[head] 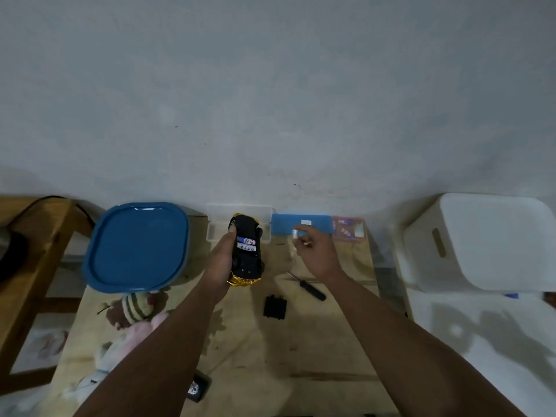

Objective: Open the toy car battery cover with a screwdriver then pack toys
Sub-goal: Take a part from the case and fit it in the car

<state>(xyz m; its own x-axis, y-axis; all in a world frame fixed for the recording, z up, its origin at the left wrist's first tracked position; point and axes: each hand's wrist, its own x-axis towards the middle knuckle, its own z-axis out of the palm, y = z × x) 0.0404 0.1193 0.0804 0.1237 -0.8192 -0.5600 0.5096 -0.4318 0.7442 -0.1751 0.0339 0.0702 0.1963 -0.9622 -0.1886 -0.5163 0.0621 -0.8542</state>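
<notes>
My left hand (pixel 222 260) grips a black and gold toy car (pixel 247 251), held upside down above the wooden table (pixel 288 350). Its battery bay is uncovered and two batteries (pixel 247 244) show inside. The black battery cover (pixel 275 307) lies loose on the table just right of the car. A small black-handled screwdriver (pixel 310 288) rests beside it, under my right wrist. My right hand (pixel 316 251) hovers to the right of the car with fingers apart; a small pale thing at its fingertips is too blurred to tell.
A blue-lidded container (pixel 137 246) stands at the left. A clear open case (pixel 240 218), a blue box (pixel 302 224) and a pink packet (pixel 349 230) line the far edge. Plush toys (pixel 129 314) lie front left, a small black item (pixel 198 386) near the front. A white bin (pixel 481 239) stands right.
</notes>
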